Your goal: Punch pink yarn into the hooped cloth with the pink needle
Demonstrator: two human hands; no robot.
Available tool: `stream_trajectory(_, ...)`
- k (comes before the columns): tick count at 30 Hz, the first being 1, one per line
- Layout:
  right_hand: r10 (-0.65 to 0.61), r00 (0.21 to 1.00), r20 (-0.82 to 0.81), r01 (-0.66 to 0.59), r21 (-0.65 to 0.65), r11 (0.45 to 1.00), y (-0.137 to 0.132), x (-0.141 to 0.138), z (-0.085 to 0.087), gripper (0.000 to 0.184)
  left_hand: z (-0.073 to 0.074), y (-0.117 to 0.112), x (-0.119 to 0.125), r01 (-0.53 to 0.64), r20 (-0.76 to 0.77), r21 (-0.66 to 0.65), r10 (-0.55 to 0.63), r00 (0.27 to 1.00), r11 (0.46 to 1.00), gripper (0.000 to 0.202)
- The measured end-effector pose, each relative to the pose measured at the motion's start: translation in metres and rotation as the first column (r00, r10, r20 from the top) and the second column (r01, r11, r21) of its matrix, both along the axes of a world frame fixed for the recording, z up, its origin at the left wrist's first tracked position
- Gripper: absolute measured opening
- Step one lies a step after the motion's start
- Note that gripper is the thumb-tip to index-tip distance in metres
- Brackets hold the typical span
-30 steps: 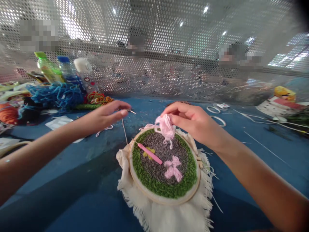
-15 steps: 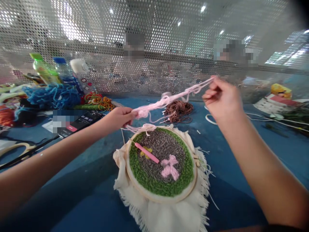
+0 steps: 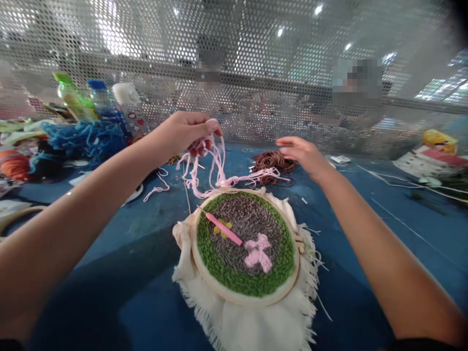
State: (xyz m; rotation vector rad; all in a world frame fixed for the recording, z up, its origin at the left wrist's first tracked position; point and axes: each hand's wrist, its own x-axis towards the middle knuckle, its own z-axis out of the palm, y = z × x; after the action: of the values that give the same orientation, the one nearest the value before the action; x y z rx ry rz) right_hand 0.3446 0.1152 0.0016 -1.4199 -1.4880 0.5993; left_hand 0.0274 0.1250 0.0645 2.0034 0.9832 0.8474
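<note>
My left hand [image 3: 197, 131] pinches a tangle of pale pink yarn [image 3: 219, 165], whose loops hang down to the table behind the hoop. Out to the right, my right hand [image 3: 302, 155] has its fingers stretched and holds nothing, close to a bundle of brown yarn [image 3: 276, 163]. Between my forearms lies an embroidery hoop [image 3: 193, 263] with frayed cream cloth [image 3: 252, 324]. Its tufted surface is green around grey-brown, with a pink bow shape [image 3: 258, 253] and a yellow patch. A pink-handled punch needle [image 3: 224, 229] rests across it, its tip toward the upper left.
Bottles [image 3: 73, 97], a white-capped cup [image 3: 126, 95], blue yarn [image 3: 86, 139] and orange yarn [image 3: 14, 165] crowd the back left. A perforated metal screen [image 3: 241, 107] rises behind the table. A spotted cloth item [image 3: 420, 158] and white cords lie at the right.
My right hand has let go of the stretched pink yarn and lowered, its fingers opening. My left hand has risen with the yarn, which now droops onto the table.
</note>
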Motion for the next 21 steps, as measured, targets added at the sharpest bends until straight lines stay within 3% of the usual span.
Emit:
stream_trajectory(1, 0.227, 0.974, 0.02, -0.227, 0.02, 0.974, -0.003, -0.023, 0.005, 0.034, 0.002, -0.002, 0.008, -0.002, 0.002, 0.019, 0.002, 1.0, 1.0, 0.026)
stream_trajectory(3, 0.536, 0.842, 0.054, -0.538, 0.029, 0.842, -0.011, -0.067, 0.014, 0.053, 0.005, -0.005, 0.02, -0.003, 0.033, 0.033, 0.002, 0.999, 0.999, 0.024)
stream_trajectory(5, 0.652, 0.752, 0.093, -0.657, 0.032, 0.753, -0.017, -0.104, 0.019, 0.066, 0.004, -0.005, 0.024, 0.024, 0.066, 0.011, -0.025, 0.997, 1.0, 0.022)
stream_trajectory(6, 0.671, 0.736, 0.087, -0.675, 0.023, 0.737, -0.018, -0.118, 0.02, 0.063, 0.003, -0.004, 0.022, 0.039, 0.075, -0.005, -0.039, 0.996, 0.999, 0.022)
stream_trajectory(8, 0.656, 0.755, 0.001, -0.655, -0.033, 0.755, -0.016, -0.134, 0.019, 0.038, -0.003, 0.003, 0.015, 0.028, 0.048, -0.021, -0.027, 0.998, 0.999, 0.021)
stream_trajectory(10, 0.567, 0.815, -0.116, -0.578, -0.118, 0.807, -0.011, -0.137, 0.016, 0.018, -0.011, 0.015, 0.005, -0.034, -0.035, -0.005, 0.033, 0.999, 0.999, 0.022)
stream_trajectory(15, 0.365, 0.903, -0.226, -0.409, -0.2, 0.89, 0.006, -0.106, 0.005, 0.012, -0.033, 0.053, -0.022, -0.131, -0.159, -0.005, 0.129, 0.979, 0.991, 0.021)
stream_trajectory(21, 0.249, 0.88, -0.404, -0.353, -0.207, 0.913, 0.016, -0.075, 0.008, 0.011, -0.047, 0.074, -0.038, -0.129, -0.165, -0.023, 0.124, 0.979, 0.991, 0.018)
